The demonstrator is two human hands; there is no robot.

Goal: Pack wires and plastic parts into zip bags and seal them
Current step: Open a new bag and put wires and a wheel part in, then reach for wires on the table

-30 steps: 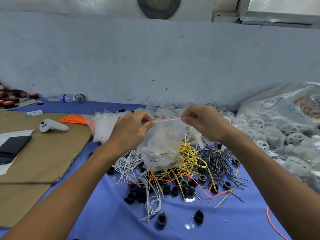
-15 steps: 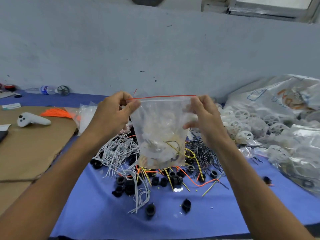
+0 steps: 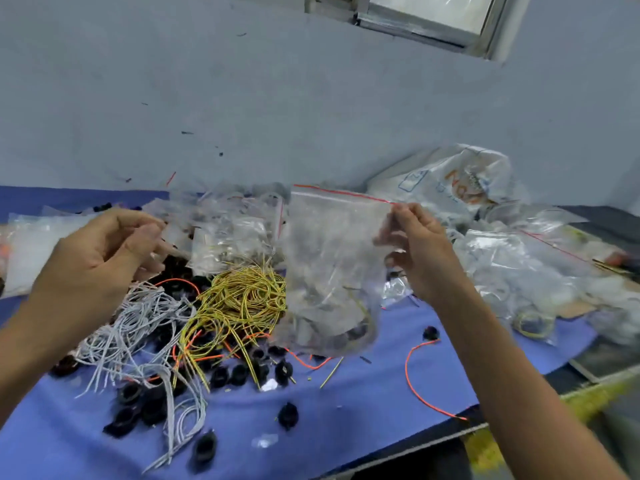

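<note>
The zip bag (image 3: 332, 271), filled with wires and dark parts, looks sealed and ready to set aside. It is best carried by its red-striped top and laid flat on the filled bags (image 3: 512, 258) to its right, clear of the yellow wires (image 3: 242, 299) just left of it. It hangs above the worktop (image 3: 346, 410) from the right hand (image 3: 419, 251), which pinches its upper right corner. The left hand (image 3: 97, 258), well left of the bag, is loosely curled and seems empty.
</note>
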